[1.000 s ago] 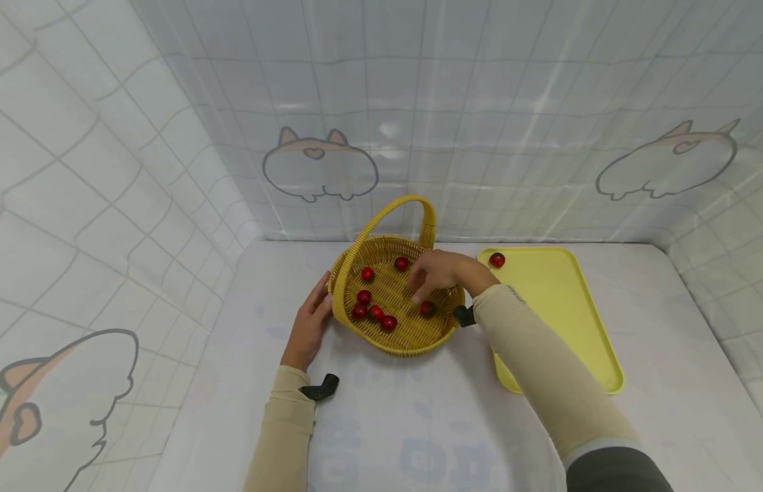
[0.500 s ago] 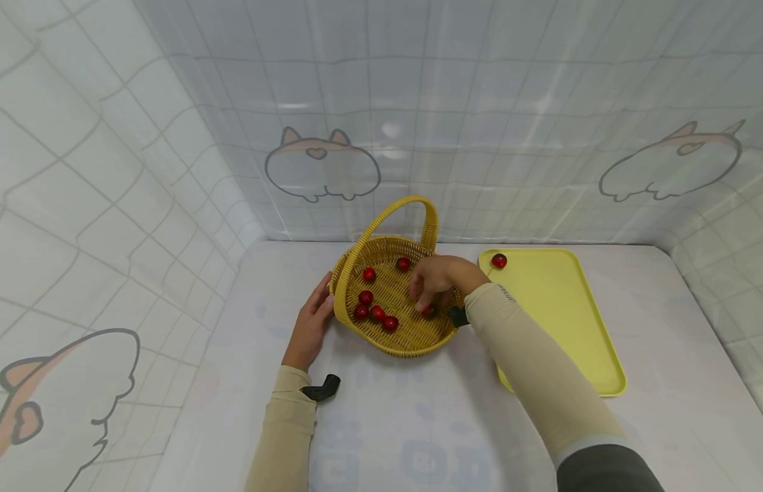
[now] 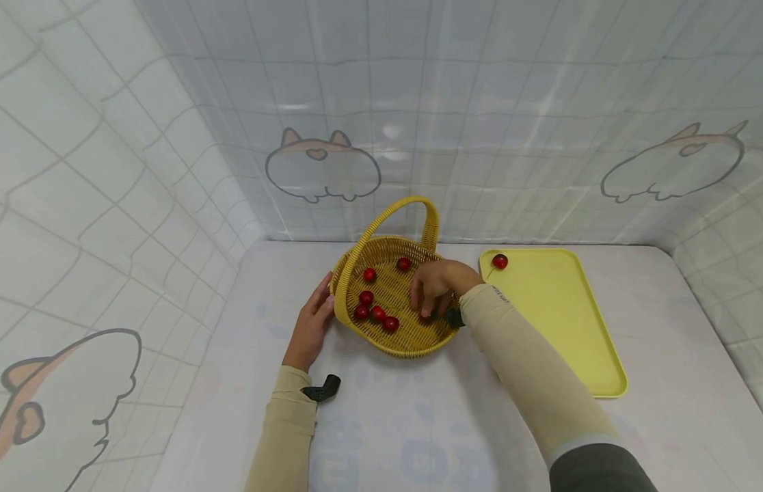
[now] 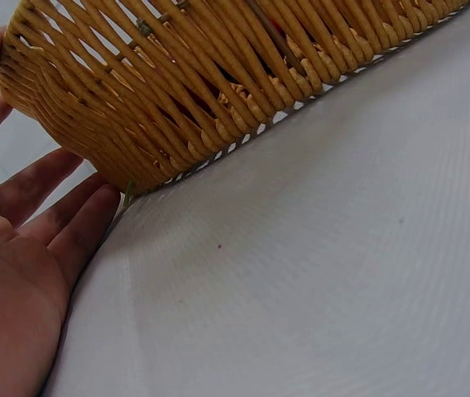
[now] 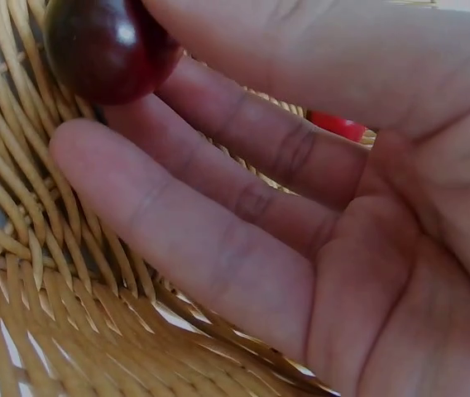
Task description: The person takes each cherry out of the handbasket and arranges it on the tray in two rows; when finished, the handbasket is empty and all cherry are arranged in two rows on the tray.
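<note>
A yellow wicker basket (image 3: 409,352) with an arched handle (image 3: 381,224) holds several red cherries (image 3: 390,324). My left hand (image 3: 310,324) rests against the basket's left outer side. In the left wrist view its fairly straight fingers (image 4: 86,223) lie along the weave and underneath its lower edge. Inside the basket, toward its right side, my right hand (image 3: 437,281) reaches down. A dark red cherry (image 5: 112,51) sits between the thumb and fingers of that hand in the right wrist view, pinched near the woven wall. From the head view this cherry is mostly hidden by the hand.
Right of the basket lies a yellow tray (image 3: 556,307) with one stemmed cherry (image 3: 500,261) in its far left corner; my right forearm crosses its near left edge. A tiled-pattern wall covering (image 3: 480,137) rises right behind the white table (image 3: 381,424).
My right hand has lowered and closed in on the cherry at the basket's right side, covering it from above. The left hand and basket keep their place.
</note>
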Available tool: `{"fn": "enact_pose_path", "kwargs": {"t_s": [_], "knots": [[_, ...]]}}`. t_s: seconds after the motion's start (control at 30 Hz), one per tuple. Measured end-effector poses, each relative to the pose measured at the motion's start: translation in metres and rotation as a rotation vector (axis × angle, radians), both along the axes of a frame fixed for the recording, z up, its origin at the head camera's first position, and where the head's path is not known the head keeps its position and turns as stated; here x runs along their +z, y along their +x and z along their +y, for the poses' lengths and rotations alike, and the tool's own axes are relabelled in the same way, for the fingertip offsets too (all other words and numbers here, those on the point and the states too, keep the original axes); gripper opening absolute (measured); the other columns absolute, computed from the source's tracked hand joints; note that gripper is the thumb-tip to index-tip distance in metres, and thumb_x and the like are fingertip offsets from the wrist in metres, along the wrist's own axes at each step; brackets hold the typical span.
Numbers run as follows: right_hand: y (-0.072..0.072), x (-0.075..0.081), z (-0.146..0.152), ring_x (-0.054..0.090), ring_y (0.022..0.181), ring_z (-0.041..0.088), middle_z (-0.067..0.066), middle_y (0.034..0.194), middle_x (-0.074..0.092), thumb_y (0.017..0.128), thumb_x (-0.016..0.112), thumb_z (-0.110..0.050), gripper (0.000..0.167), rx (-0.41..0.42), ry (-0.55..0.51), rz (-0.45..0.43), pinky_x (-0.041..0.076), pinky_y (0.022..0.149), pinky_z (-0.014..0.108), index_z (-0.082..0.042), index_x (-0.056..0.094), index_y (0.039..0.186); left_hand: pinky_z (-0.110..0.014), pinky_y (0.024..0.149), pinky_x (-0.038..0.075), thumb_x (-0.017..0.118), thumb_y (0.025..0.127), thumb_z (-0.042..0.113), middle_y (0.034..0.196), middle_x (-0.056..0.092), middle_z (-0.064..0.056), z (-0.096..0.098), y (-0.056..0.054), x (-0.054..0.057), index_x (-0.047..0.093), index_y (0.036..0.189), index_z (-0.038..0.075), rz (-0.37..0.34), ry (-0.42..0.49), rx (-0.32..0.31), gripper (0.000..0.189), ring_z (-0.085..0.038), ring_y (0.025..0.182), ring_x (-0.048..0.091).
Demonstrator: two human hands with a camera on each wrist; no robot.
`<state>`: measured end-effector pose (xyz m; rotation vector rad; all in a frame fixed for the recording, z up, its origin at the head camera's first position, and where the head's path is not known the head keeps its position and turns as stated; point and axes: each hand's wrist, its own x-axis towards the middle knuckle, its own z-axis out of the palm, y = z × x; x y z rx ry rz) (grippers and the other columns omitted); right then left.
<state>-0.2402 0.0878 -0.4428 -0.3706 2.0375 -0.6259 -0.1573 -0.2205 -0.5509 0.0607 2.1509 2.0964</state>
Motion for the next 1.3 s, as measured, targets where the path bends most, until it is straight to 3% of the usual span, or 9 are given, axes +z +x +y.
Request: {"fn": "enact_pose_path", "kwargs": {"t_s": [0.33, 0.57, 0.83, 1.07, 1.3], "knots": [[0.0, -0.001, 0.0, 0.073, 0.089, 0.02, 0.005, 0.107, 0.071, 0.086, 0.081, -0.008, 0.016, 0.026, 0.014, -0.007, 0.063, 0.077, 0.031, -0.008, 0.079, 0.103, -0.042, 0.125, 0.029, 0.053, 0.106, 0.043, 0.162, 0.04, 0.004, 0.001, 0.002, 0.004, 0.038, 0.155, 0.044, 0.004, -0.009, -0.004, 0.052, -0.014, 0.15, 0.038], [0.0, -0.001, 0.001, 0.075, 0.087, 0.018, 0.001, 0.101, 0.076, 0.086, 0.083, -0.016, 0.011, 0.046, 0.064, 0.012, 0.062, 0.076, 0.031, -0.015, 0.079, 0.097, -0.03, 0.122, 0.033, 0.056, 0.103, 0.049, 0.161, 0.041, 0.004, 0.001, 0.002, 0.003, 0.039, 0.155, 0.044, 0.002, 0.004, -0.004, 0.055, -0.014, 0.149, 0.038], [-0.003, -0.001, 0.001, 0.075, 0.085, 0.017, 0.001, 0.101, 0.075, 0.088, 0.082, -0.017, 0.008, 0.095, 0.077, 0.035, 0.063, 0.075, 0.03, -0.016, 0.079, 0.095, -0.045, 0.126, 0.026, 0.058, 0.099, 0.056, 0.162, 0.039, 0.005, 0.001, 0.001, 0.002, 0.04, 0.155, 0.044, 0.004, 0.003, -0.001, 0.06, -0.015, 0.151, 0.036], [-0.003, 0.002, 0.004, 0.067, 0.092, 0.012, -0.004, 0.102, 0.073, 0.088, 0.081, -0.023, 0.006, 0.21, 0.052, 0.218, 0.057, 0.078, 0.027, -0.02, 0.079, 0.093, -0.044, 0.126, 0.027, 0.057, 0.1, 0.055, 0.162, 0.041, 0.003, -0.001, 0.0, 0.001, 0.038, 0.156, 0.044, 0.001, -0.013, -0.001, 0.06, -0.015, 0.15, 0.038], [-0.001, 0.011, 0.008, 0.067, 0.091, 0.015, -0.002, 0.101, 0.072, 0.088, 0.082, -0.023, 0.008, 0.171, -0.024, 0.334, 0.056, 0.076, 0.029, -0.019, 0.077, 0.093, -0.047, 0.126, 0.026, 0.055, 0.103, 0.051, 0.162, 0.041, 0.0, 0.0, -0.001, 0.001, 0.038, 0.156, 0.043, 0.008, -0.032, 0.002, 0.057, -0.018, 0.151, 0.038]]}}
